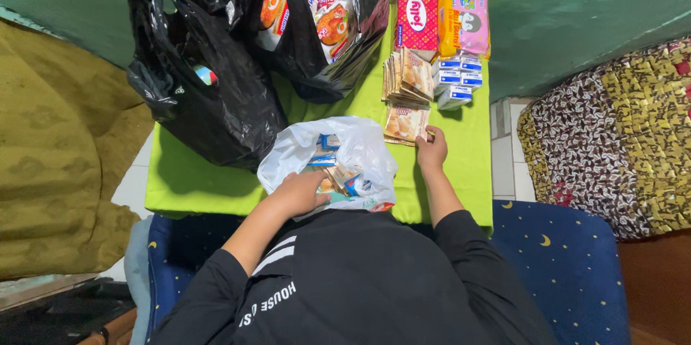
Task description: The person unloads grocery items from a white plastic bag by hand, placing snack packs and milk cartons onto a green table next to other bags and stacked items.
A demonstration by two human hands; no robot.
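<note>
Green table (461, 165): left hand (302, 192) reached, grip hidden, inside white bag (360, 147); right hand (432, 149), fingers flat, should square tan packets (405, 123) neatly.

Two black plastic bags (209, 93) and one white plastic bag (345, 150) sit on one green table (461, 165). Beyond them lie one red packet (417, 14) and one pink packet (468, 17). Two hands show.
</note>
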